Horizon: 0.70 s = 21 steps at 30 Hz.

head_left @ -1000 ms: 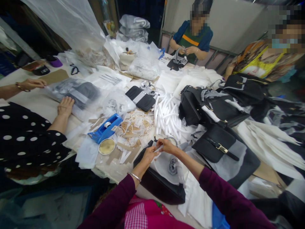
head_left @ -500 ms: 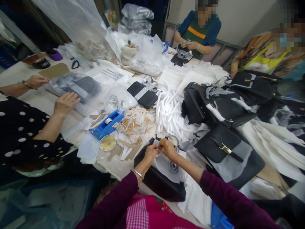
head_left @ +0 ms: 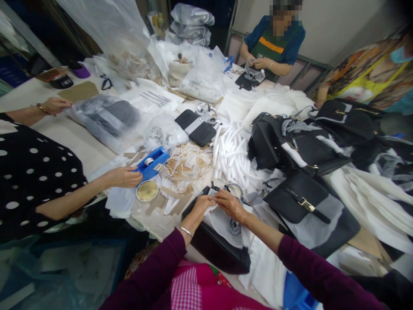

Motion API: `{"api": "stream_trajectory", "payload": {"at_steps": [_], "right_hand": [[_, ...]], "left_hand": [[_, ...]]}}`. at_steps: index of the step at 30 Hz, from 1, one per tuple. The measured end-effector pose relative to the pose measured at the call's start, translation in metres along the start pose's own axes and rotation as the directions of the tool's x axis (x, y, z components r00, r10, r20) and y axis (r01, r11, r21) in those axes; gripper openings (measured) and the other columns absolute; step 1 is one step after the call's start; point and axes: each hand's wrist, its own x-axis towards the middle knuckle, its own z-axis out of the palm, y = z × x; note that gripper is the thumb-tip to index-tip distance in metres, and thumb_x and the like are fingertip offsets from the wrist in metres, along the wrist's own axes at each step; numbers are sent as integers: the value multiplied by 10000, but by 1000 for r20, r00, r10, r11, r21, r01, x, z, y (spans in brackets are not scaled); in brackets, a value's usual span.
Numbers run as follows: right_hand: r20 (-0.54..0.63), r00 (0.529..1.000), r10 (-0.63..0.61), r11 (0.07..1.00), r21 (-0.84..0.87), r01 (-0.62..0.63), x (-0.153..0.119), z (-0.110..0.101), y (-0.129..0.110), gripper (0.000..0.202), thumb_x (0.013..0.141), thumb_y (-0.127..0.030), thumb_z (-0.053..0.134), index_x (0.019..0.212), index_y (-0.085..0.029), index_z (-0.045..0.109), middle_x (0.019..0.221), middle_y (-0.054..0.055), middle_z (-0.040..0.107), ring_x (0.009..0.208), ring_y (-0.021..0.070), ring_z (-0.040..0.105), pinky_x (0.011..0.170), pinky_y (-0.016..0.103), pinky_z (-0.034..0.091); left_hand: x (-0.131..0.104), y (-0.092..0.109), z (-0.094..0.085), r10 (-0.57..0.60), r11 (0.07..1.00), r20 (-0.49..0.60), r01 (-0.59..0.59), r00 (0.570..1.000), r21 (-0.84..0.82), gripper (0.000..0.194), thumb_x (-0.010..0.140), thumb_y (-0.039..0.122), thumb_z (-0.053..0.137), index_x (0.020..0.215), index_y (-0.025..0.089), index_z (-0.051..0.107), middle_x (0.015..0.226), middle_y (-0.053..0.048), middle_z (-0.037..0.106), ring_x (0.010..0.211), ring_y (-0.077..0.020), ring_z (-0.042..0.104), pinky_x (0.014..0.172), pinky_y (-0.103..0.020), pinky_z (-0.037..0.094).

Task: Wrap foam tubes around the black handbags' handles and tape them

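Observation:
A black bag (head_left: 222, 254) lies at the table's near edge, partly covered by thin whitish wrapping (head_left: 222, 221). Over its upper part, my left hand (head_left: 203, 206) has its fingers closed on a piece of the white wrapping. My right hand (head_left: 229, 204) is right beside it, fingertips bent down and pressed together at the same spot; what they pinch is too small to make out. A grey wrapped coil (head_left: 234, 226) rests on the wrapping below my right hand.
Left of the bag are a blue tape dispenser (head_left: 150, 163), a round tin (head_left: 147, 190) and strung tags (head_left: 187, 165). White tubes (head_left: 232, 155) lie beyond; black bags (head_left: 297, 193) fill the right. A co-worker's hand (head_left: 125, 177) touches the dispenser.
The co-worker's nearer hand has gone from the plastic-wrapped bag to the blue dispenser. My right hand's fingers have shifted slightly and lie flatter beside my left hand.

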Motion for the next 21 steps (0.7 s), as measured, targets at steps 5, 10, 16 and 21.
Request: {"api": "stream_trajectory", "payload": {"at_steps": [5, 10, 16, 21], "right_hand": [[-45, 997, -58, 995, -80, 55, 1, 5, 12, 292, 923, -216, 490, 1170, -244, 645, 1144, 98, 657, 1177, 232, 518, 1076, 507, 320], [-152, 979, -133, 988, -98, 119, 2, 7, 20, 281, 913, -185, 499, 1136, -212, 669, 1122, 107, 678, 1152, 242, 558, 1056, 525, 364], [-194, 972, -133, 988, -102, 114, 1, 11, 22, 261, 905, -203, 521, 1107, -217, 686, 1126, 116, 676, 1156, 252, 560, 1039, 521, 386], [-261, 965, -31, 999, -41, 21, -1, 5, 12, 243, 863, -206, 588, 1080, -229, 696, 1256, 114, 610, 1234, 271, 494, 1037, 511, 370]], "left_hand": [[6, 0, -5, -33, 999, 56, 34, 998, -20, 194, 543, 239, 720, 610, 93, 611, 589, -53, 598, 525, -115, 499, 497, -248, 348], [9, 0, -9, -38, 999, 94, 40, 995, -24, 199, 544, 249, 712, 650, 104, 628, 647, -33, 614, 544, -107, 514, 502, -229, 374], [9, -5, -6, -26, 999, 31, 25, 999, 23, 225, 551, 275, 734, 661, 110, 628, 628, -28, 615, 531, -108, 528, 488, -218, 373], [10, -4, -3, 2, 995, -40, 2, 999, 104, 209, 564, 291, 710, 654, 114, 644, 591, -23, 607, 504, -111, 518, 464, -219, 359]]}}
